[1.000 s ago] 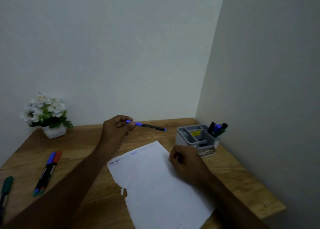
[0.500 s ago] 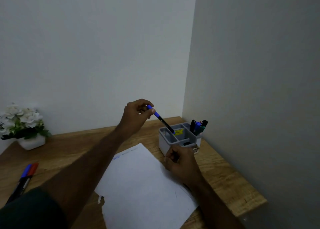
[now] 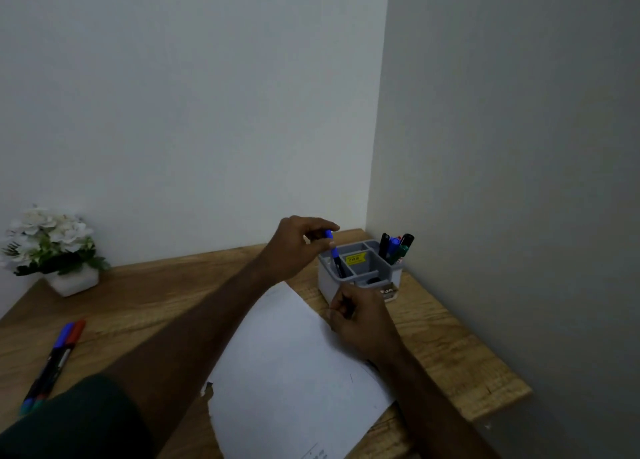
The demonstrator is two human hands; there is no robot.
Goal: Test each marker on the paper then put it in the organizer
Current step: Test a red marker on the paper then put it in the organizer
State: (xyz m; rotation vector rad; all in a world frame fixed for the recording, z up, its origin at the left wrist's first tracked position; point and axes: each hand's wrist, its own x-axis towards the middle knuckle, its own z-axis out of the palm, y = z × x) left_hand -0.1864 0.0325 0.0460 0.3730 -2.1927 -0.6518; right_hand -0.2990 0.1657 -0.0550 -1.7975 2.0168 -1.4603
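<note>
Dim, flat indoor light with a grey-green cast, right wall [image 3: 519,146] darker than the back wall [image 3: 190,94], soft faint shadows on the desk [image 3: 450,347], no glare, slight softness throughout, flowers [image 3: 48,240] blurry, wide-angle bending at edges.

A white pot of white flowers with green leaves [image 3: 52,247] stands at the left edge of the frame, on the wooden desk [image 3: 145,295] against the pale back wall [image 3: 194,105]. A grey side wall [image 3: 519,146] fills the right.
</note>
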